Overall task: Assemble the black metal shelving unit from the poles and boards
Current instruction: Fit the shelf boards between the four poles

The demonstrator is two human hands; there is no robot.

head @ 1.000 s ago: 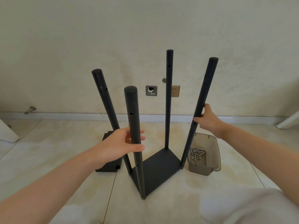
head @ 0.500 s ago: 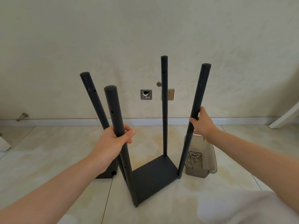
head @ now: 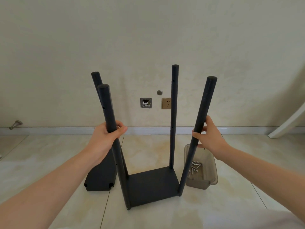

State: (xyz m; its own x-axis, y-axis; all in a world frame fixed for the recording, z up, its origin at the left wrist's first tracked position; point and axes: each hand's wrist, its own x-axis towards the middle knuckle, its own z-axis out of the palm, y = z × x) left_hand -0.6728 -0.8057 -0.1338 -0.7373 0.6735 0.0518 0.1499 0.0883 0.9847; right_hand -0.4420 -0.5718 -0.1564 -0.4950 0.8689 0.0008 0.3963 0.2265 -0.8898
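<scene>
- Spare board (head: 101, 176): flat on floor, far left, not yet fitted.
- Left hand (head: 104, 139): fingers wrapped round near-left pole (head: 107, 104), mid-height.
- Far-left pole (head: 95, 78): behind it, leaning, untouched.
- Bottom board (head: 153, 185): on floor, centre, one pole at each corner. Lowest tier looks done.
- Far-right pole (head: 174, 104): upright, untouched.
- Near-right pole (head: 204, 109): leans outward.
- Right hand (head: 210, 137): curled round it, mid-height.
- Tray (head: 198, 185): just beside frame, holds loose screws (head: 195, 166).
- Outstanding, by judgement: spare board onto poles, then fastening.
</scene>
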